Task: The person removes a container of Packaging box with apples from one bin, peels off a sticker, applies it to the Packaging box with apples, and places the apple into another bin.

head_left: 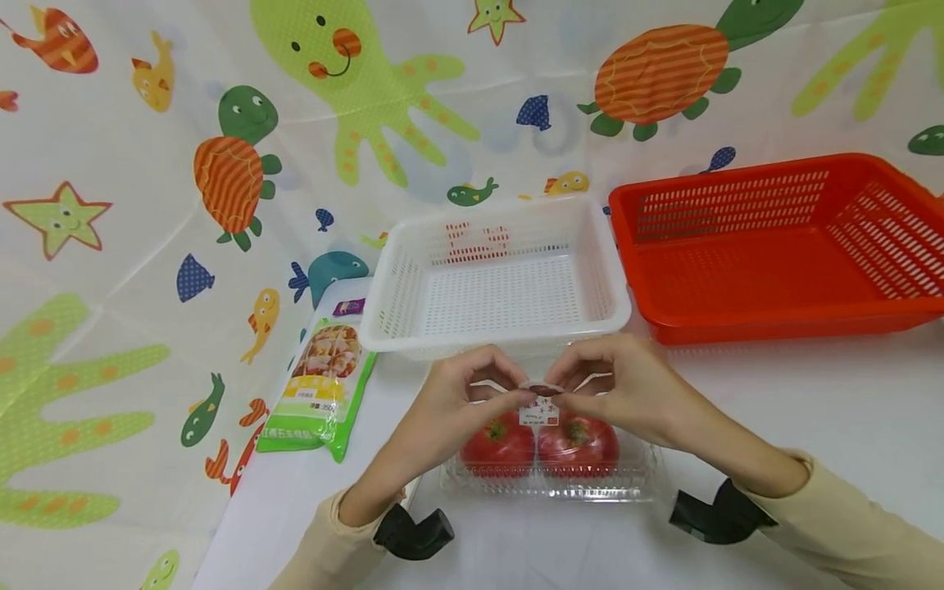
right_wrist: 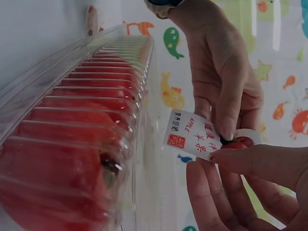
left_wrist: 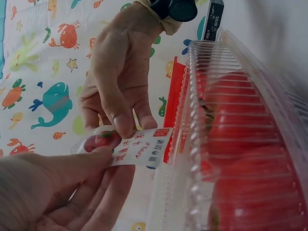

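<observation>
Both hands meet above a clear plastic box [head_left: 553, 490] that holds red tomatoes [head_left: 496, 452]. Between them is a small white label sticker [head_left: 540, 413] with a round end showing a red apple picture; in the left wrist view the sticker [left_wrist: 144, 148] carries the word APPLE. My left hand [head_left: 459, 403] pinches one side of it between thumb and fingers. On the other side, my right hand [head_left: 627, 383] pinches it the same way. Seen from the right wrist, the sticker [right_wrist: 191, 134] hangs beside the box wall, apart from it.
Behind the box stands a white plastic basket [head_left: 501, 338], with a larger red basket [head_left: 774, 326] to its right. A green-edged food bag [head_left: 310, 410] lies at the left, a small purple packet [head_left: 349, 307] beyond it. A patterned cloth hangs behind.
</observation>
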Demonstrator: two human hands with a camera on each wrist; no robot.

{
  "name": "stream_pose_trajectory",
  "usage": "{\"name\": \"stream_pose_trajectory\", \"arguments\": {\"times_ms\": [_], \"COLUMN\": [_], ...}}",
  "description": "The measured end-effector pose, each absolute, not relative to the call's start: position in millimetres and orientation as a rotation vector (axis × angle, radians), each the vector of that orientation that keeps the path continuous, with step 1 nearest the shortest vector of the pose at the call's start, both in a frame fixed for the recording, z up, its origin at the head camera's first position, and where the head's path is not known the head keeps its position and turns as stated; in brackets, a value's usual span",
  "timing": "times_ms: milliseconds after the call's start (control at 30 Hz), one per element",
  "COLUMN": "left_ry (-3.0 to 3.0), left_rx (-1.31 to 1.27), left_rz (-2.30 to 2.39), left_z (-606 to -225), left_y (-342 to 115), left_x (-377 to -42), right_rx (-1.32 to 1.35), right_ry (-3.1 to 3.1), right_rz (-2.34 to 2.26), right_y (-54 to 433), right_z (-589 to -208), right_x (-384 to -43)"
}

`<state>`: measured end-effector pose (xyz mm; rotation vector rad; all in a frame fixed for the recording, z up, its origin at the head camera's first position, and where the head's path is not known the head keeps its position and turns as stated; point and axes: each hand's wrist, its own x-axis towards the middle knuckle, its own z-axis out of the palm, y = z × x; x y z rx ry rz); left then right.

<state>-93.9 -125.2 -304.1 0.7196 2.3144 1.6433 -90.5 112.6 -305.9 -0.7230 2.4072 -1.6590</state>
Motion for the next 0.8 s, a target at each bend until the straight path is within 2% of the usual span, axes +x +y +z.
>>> {"name": "stream_pose_trajectory", "arguments": {"times_ms": [800], "left_ry": [2.310], "left_rx": [0.673], "left_rz": [1.592], "left_z": [-314.4], "left_y": [-123.0], "left_x": [-100.8], "right_rx": [-0.711], "right_ry": [2.475], "right_rz": [-1.540], "right_y": [105.6], "right_z": [-312.7], "right_x": [-98.4]}}
